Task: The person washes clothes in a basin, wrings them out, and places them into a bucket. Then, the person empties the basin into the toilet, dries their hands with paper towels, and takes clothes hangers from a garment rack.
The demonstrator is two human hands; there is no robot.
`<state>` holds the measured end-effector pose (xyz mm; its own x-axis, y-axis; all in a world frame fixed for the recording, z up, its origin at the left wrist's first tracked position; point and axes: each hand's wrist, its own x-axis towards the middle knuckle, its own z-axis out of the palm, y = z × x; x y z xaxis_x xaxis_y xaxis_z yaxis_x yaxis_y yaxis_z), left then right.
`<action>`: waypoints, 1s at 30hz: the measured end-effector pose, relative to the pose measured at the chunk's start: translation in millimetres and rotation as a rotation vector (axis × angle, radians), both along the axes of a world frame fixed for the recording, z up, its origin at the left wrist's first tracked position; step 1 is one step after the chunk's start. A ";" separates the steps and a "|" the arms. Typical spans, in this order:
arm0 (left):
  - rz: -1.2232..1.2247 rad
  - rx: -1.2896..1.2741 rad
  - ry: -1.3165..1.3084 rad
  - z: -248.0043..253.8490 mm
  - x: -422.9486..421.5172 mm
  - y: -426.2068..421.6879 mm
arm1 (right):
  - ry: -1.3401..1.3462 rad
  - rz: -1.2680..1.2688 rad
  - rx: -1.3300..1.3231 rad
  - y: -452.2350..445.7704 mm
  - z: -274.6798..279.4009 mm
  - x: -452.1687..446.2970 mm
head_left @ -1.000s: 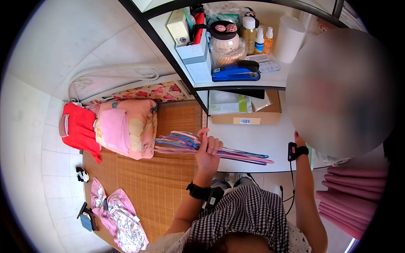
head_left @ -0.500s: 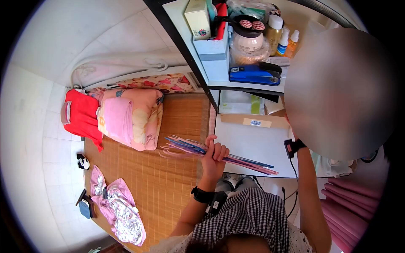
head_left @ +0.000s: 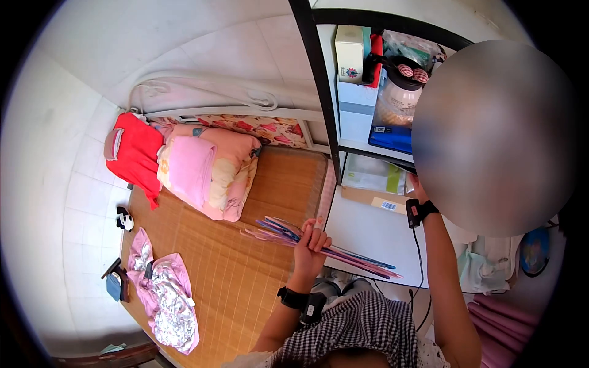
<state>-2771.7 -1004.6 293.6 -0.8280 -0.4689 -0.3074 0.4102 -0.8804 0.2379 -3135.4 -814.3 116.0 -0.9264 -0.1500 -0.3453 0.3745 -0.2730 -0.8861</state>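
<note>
A bundle of pink, blue and purple hangers (head_left: 362,259) is wrapped in the fingers of my left hand (head_left: 311,248), between the bed mat and the white desk. My right hand (head_left: 418,189) reaches to the lower shelf, beside the cardboard box (head_left: 371,199) and a white and green packet (head_left: 374,175). A round blur covers part of this hand, so its fingers and anything in them cannot be made out. Black straps with small devices sit on both wrists, and a cable hangs from the right one.
The bed mat (head_left: 215,270) bears folded bedding (head_left: 208,172), a red garment (head_left: 136,150) and a pink patterned garment (head_left: 169,300). A blue stapler (head_left: 390,138) and a jar (head_left: 399,98) stand on the upper shelf. Pale cloths (head_left: 488,264) lie at the right.
The view has turned, so the shelves and bed have shifted. My right hand has moved up and left to the box on the lower shelf. My left hand keeps its hold on the hangers.
</note>
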 end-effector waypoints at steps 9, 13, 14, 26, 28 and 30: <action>-0.010 -0.007 -0.046 -1.3 3.6 -5.5 | 0.091 -0.220 -0.168 39.2 66.7 44.0; -0.054 -0.019 -0.041 -8.5 5.6 -3.1 | 0.098 -0.308 0.001 93.2 72.8 49.3; -0.061 -0.017 -0.038 -9.8 6.1 -1.8 | 0.160 -0.317 -0.002 109.0 72.3 50.2; -0.172 0.129 0.091 -19.8 0.3 -4.2 | 0.234 -0.495 0.242 265.4 90.2 55.4; -0.154 0.097 0.043 -15.8 -2.7 -3.3 | 0.216 -0.495 0.280 285.9 94.2 54.7; -0.138 0.080 0.019 -15.5 -5.3 2.0 | 0.223 -0.531 0.279 306.8 97.1 45.0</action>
